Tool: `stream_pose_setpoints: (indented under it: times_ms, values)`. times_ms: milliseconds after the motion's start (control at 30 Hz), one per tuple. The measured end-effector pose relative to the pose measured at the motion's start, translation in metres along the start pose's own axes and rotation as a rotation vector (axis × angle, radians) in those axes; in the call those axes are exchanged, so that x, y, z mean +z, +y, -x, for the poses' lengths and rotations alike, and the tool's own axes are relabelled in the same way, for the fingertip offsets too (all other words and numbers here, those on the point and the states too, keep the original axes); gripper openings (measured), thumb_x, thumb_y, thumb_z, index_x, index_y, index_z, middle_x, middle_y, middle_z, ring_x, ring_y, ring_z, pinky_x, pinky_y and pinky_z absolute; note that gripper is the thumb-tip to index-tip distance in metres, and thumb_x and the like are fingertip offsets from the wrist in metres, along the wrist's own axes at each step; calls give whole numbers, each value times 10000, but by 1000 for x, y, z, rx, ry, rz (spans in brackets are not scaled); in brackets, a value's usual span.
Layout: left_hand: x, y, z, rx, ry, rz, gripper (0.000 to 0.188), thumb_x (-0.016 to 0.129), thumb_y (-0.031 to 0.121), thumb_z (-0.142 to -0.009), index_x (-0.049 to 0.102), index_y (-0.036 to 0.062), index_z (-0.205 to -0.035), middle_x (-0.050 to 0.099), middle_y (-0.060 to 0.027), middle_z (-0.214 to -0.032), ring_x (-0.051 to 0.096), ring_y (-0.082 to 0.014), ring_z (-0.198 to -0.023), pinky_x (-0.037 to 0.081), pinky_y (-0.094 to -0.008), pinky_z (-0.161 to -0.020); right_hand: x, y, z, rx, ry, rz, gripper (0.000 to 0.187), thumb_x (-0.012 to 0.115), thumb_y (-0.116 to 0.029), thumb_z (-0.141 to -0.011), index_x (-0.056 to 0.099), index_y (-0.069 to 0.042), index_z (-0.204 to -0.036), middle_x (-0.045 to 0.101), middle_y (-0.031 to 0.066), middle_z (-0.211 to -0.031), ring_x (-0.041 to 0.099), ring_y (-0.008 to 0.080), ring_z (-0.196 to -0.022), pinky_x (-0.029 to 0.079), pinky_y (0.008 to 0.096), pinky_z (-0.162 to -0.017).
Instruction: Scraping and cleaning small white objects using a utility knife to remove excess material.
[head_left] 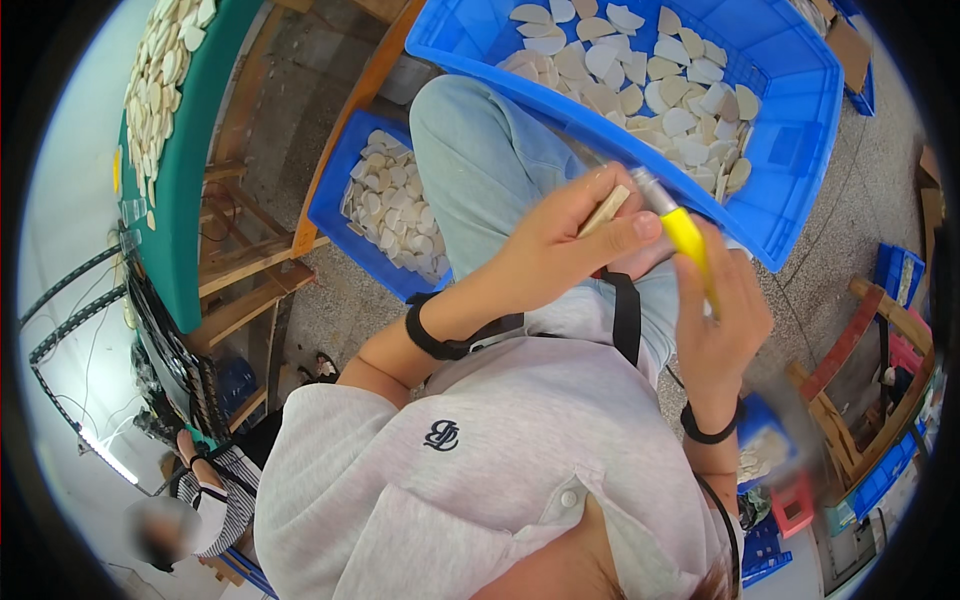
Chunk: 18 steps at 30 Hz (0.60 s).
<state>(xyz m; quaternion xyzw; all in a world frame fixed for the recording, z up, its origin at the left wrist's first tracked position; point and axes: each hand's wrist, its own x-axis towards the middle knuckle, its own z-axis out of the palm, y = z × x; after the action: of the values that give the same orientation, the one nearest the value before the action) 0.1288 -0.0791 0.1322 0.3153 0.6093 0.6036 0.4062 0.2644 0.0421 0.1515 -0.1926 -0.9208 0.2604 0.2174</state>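
Observation:
My left hand (590,235) is closed around a flat cream-coloured piece (606,211), seen nearly edge-on between thumb and fingers. In my right hand (725,315) is a yellow-handled tool (684,232) with a metal front end, blurred by motion. Its metal end points up and left, close to the fingers of my left hand; whether it touches the piece I cannot tell. Both hands are above my lap, beside the near wall of a large blue bin (800,205). Many half-round cream pieces (680,122) lie loose inside that bin.
A smaller blue bin (326,205) of similar pieces (390,195) stands by my leg. Farther left is a green-topped table (180,270) with more pieces piled on it. Another person (210,515) sits at lower left. A wooden frame (840,400) and red stool (793,503) are on the right.

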Motion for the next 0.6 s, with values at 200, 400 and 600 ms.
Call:
stream_pose_setpoints:
  times_ms: [200, 400, 600]
  values:
    - [-11, -6, -7, -259, -263, 894, 365, 286, 417, -897, 426, 96, -795, 415, -18, -782, 399, -136, -724, 345, -262, -651, -5, 1, -1, 118, 112, -96, 243, 644, -127, -817, 624, -23, -1036, 585, 92, -760, 564, 195, -629, 428, 275, -536]
    - [-11, -15, -9, -351, -326, 1125, 385, 294, 453, -898, 409, 110, -766, 402, -16, -758, 366, -135, -687, 308, -261, -603, -8, -3, 0, 157, 54, -154, 234, 640, -99, -816, 620, -6, -1030, 608, 102, -795, 580, 182, -665, 445, 264, -573]
    - [-5, 8, -8, -507, -138, 1098, 608, 218, 675, -867, 430, 127, -708, 393, 24, -695, 367, -99, -633, 280, -218, -528, -9, -8, -2, 138, -18, -231, 236, 664, -104, -791, 629, -20, -1009, 619, 100, -789, 589, 184, -650, 451, 262, -571]
